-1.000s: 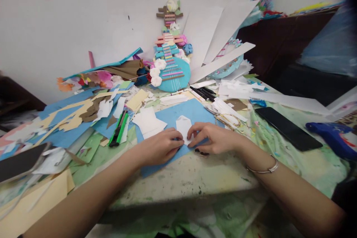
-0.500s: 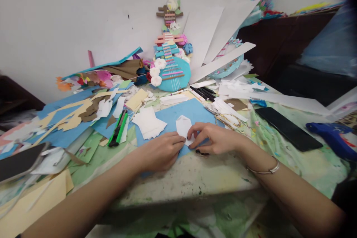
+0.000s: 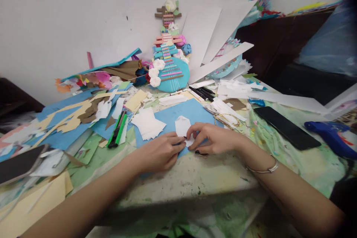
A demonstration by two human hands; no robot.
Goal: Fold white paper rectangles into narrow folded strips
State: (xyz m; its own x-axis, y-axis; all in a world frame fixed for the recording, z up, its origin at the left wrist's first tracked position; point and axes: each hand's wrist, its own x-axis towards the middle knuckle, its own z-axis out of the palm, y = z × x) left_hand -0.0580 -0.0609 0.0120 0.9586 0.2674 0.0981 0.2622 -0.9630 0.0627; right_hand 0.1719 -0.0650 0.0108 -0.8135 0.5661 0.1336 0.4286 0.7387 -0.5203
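A small white paper piece (image 3: 182, 125) with folded upper corners lies on a blue sheet (image 3: 173, 112) in front of me. My left hand (image 3: 163, 149) has its fingertips on the lower left of the piece. From the right, my right hand (image 3: 209, 139) pinches its lower edge with curled fingers. Both hands' fingertips nearly meet there and cover the bottom of the paper. Left of it is a stack of white paper pieces (image 3: 147, 123). Gold-handled scissors (image 3: 227, 119) lie right of the blue sheet.
A green cutter (image 3: 118, 130) lies at the left, a black phone (image 3: 287, 127) and a blue glue gun (image 3: 333, 137) at the right. Black pens (image 3: 202, 93) and a paper-decorated turquoise instrument shape (image 3: 174, 76) are behind. Paper scraps (image 3: 86, 111) spread across the left.
The view has shifted very slightly. My left fingers have straightened a little at the paper's lower edge; my right hand is nearly unchanged.
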